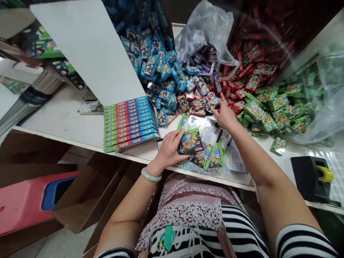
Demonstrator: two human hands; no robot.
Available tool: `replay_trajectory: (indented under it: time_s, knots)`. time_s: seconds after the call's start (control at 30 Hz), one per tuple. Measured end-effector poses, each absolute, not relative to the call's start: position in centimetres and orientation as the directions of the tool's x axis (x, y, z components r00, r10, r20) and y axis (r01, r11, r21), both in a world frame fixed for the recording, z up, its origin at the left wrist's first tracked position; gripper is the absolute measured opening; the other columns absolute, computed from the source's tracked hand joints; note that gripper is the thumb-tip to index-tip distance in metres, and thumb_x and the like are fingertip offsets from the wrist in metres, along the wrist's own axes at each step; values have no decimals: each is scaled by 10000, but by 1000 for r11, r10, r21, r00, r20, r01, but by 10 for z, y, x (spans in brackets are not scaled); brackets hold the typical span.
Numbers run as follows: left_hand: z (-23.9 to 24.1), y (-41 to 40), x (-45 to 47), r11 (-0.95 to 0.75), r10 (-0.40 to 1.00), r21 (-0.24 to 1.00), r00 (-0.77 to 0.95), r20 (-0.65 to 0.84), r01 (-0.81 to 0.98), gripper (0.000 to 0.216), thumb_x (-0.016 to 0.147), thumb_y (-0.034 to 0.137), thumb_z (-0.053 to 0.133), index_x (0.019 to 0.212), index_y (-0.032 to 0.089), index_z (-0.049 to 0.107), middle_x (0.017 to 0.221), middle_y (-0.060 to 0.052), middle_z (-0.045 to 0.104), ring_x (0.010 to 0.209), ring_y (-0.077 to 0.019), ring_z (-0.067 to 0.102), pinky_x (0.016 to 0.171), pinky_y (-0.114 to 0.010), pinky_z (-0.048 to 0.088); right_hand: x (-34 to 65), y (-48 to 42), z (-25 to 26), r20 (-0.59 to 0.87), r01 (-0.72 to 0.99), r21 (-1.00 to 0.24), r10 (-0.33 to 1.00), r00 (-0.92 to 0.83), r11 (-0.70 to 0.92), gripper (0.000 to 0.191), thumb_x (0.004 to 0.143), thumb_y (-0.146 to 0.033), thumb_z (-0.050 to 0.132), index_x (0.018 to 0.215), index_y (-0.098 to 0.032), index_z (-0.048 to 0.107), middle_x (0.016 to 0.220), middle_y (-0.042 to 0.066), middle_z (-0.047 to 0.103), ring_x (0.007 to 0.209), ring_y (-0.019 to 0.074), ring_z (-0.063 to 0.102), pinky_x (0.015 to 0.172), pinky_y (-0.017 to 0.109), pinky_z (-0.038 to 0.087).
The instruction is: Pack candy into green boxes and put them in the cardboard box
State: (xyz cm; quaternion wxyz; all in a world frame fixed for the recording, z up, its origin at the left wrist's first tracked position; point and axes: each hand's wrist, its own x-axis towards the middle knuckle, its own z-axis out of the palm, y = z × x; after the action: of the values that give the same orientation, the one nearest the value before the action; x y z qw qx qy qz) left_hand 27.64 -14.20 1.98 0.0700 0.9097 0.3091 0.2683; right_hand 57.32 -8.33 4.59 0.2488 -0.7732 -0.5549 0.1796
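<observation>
My left hand [170,147] grips a dark printed packet [190,142] at the table's front edge, on top of a pile of clear bags and similar packets [215,150]. My right hand [224,115] reaches forward into the heap of small coloured boxes, its fingertips on the purple and red boxes [202,103]. Whether it holds one is hidden by the fingers. Heaps of blue boxes [158,61], red boxes [249,61] and green boxes [279,107] lie behind.
An open display carton [129,122] filled with rows of boxes sits at the left, its white lid [88,50] standing up. A black tape dispenser [313,179] is at the right. A clear plastic bag [206,32] lies behind. Cardboard boxes [88,200] stand on the floor.
</observation>
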Motion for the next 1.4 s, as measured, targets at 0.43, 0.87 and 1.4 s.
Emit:
replay_trajectory:
  time_s: [0.43, 0.87, 1.4]
  knots:
    - [20, -138, 261, -743, 667, 344, 589, 456, 574, 1122, 726, 657, 768, 1594, 221, 205, 1352, -185, 529, 1220, -363, 549, 1049, -519, 457, 576, -105, 52, 84, 335, -942, 974, 211, 9, 472, 836, -467, 599, 1244, -231, 589, 1120, 97, 707, 981, 258, 671, 802, 423, 575]
    - [24, -147, 265, -722, 692, 383, 609, 387, 577, 1091, 732, 646, 768, 1585, 219, 238, 1381, -179, 508, 1277, -367, 512, 1089, -524, 434, 572, -187, 56, -159, -31, -987, 987, 28, -158, 729, 675, -502, 795, 1319, -291, 528, 747, -43, 552, 637, 138, 529, 551, 289, 469]
    - [13, -152, 255, -712, 702, 379, 589, 400, 591, 1066, 754, 693, 718, 1580, 206, 251, 1359, -182, 500, 1244, -350, 524, 1069, -505, 454, 572, -180, 51, 14, 676, -737, 998, 59, -29, 534, 885, -417, 607, 1375, -210, 557, 890, 55, 693, 731, 215, 635, 746, 404, 540]
